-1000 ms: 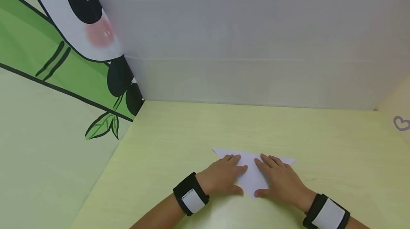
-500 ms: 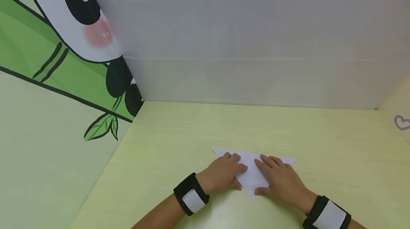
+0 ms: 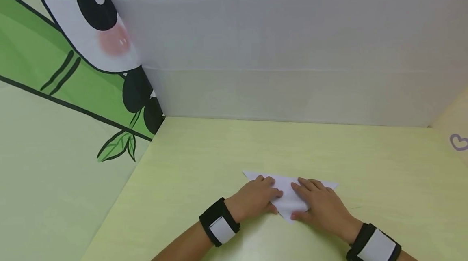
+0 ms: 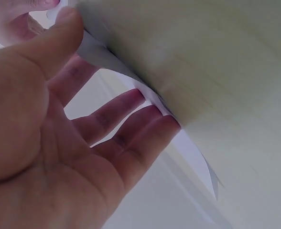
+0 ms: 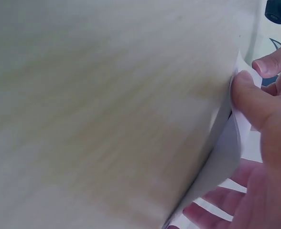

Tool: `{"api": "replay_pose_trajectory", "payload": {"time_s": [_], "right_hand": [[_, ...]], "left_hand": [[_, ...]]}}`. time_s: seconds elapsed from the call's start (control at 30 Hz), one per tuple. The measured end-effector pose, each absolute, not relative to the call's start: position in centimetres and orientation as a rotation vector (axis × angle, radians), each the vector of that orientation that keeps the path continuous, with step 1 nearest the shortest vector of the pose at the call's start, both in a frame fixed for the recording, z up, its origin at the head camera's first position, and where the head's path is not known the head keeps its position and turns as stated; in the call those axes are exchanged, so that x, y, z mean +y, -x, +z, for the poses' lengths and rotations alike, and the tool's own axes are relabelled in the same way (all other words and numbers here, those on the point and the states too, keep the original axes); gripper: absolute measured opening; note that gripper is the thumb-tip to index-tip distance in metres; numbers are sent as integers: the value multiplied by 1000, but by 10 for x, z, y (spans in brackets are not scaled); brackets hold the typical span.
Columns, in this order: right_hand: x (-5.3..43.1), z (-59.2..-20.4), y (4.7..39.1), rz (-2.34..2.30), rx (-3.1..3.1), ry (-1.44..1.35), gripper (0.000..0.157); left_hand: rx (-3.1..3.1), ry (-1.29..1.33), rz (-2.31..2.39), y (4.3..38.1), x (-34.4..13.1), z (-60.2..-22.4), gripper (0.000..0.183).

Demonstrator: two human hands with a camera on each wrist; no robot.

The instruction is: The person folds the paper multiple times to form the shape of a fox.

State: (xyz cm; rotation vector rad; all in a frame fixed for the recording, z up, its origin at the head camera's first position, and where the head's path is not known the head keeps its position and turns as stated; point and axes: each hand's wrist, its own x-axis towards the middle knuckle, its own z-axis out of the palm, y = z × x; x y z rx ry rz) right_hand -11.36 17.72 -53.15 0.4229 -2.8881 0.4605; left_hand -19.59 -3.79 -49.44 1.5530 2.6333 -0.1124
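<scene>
Left thumb (image 3: 272,208) shifted forward — paper triangle (image 3: 289,201), tip nearest, long axis crosswise

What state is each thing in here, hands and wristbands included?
White paper: triangular outline, one point toward the person; edges partly raised off the table.
Left hand: fingers relaxed, resting on the paper.
Right hand: fingers spread, resting on the paper.
Left wristband: wrapped round the wrist.
Right wristband: likewise wrapped.
White backdrop: upright, creased.
</scene>
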Motion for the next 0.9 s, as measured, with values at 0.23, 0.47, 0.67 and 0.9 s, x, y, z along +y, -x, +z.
{"api": "replay_pose_trajectory", "payload": {"time_s": [0.23, 0.47, 0.67, 0.9], "right_hand": [[179, -529, 114, 512, -2893, -430, 76], [188, -527, 115, 686, -2874, -423, 66], [197, -524, 112, 828, -2777, -389, 34], [208, -521, 112, 932, -2745, -373, 17]], "left_hand": [[2612, -1531, -29, 198, -43, -495, 39], [2601, -1487, -5, 199, -44, -495, 37], [2614, -1486, -19, 199, -43, -494, 35], [2642, -1505, 27, 200, -42, -497, 29]]}}
